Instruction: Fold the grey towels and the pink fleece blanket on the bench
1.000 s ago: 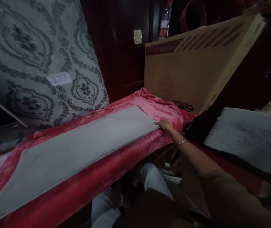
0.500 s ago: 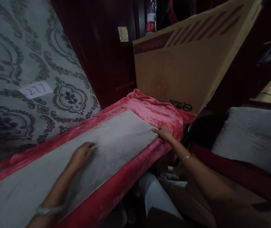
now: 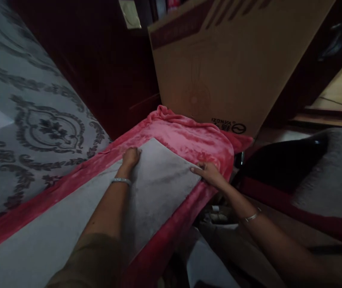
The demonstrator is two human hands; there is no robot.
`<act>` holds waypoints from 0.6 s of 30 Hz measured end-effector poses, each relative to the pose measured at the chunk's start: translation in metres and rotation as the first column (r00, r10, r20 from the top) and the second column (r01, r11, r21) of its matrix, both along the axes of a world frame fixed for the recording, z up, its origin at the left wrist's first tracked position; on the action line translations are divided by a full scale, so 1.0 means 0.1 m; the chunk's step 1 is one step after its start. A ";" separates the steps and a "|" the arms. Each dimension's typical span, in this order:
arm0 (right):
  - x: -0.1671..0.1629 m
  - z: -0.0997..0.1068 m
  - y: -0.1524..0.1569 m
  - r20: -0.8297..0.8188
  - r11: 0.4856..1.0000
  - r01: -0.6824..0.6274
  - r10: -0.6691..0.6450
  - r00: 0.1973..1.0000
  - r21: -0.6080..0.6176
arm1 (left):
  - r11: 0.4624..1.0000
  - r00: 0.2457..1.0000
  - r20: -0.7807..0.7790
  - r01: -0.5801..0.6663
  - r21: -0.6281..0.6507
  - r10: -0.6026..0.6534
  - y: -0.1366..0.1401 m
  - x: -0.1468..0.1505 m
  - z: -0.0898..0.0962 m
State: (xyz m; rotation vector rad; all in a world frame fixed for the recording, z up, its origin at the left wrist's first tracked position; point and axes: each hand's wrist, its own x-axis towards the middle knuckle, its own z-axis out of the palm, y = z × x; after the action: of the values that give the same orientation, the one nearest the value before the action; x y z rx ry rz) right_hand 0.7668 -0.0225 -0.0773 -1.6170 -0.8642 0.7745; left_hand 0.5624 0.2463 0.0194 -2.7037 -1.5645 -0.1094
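Note:
A long pale grey cloth lies flat over a pink-red plush blanket spread on a long, narrow surface. My right hand pinches the cloth's right corner, thumb on top and fingers underneath. At the cloth's far long edge, my left hand is closed, its fingers curled at the edge and partly hidden. Faint creases run across the cloth between my hands.
A large cardboard box stands behind the blanket's far end, against a dark red panel with a switch plate. Patterned wallpaper borders the left. A grey fluffy cover lies at the right.
My left hand has moved from the cloth's middle forward and right to its far edge. My right hand still holds the corner. The view has shifted right and down.

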 end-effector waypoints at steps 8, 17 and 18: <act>0.03 -0.07 -0.02 0.039 0.999 0.022 -0.024 0.999 0.038 | 0.997 0.998 0.061 -0.010 0.077 0.005 0.22 0.17 -0.08; -0.01 -0.06 -0.02 0.036 0.997 0.068 -0.070 0.997 0.046 | 0.999 0.998 0.068 -0.021 0.042 0.018 0.30 0.19 -0.18; -0.01 -0.05 -0.03 0.030 0.997 0.067 -0.068 0.997 0.042 | 0.999 0.998 0.066 -0.012 0.034 0.010 0.30 0.18 -0.17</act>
State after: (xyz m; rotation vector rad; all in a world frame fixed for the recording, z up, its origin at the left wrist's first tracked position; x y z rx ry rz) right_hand 0.7659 -0.0251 -0.0824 -1.6175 -0.8382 0.6818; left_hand 0.5803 0.2763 0.0021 -2.6923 -1.5786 -0.2255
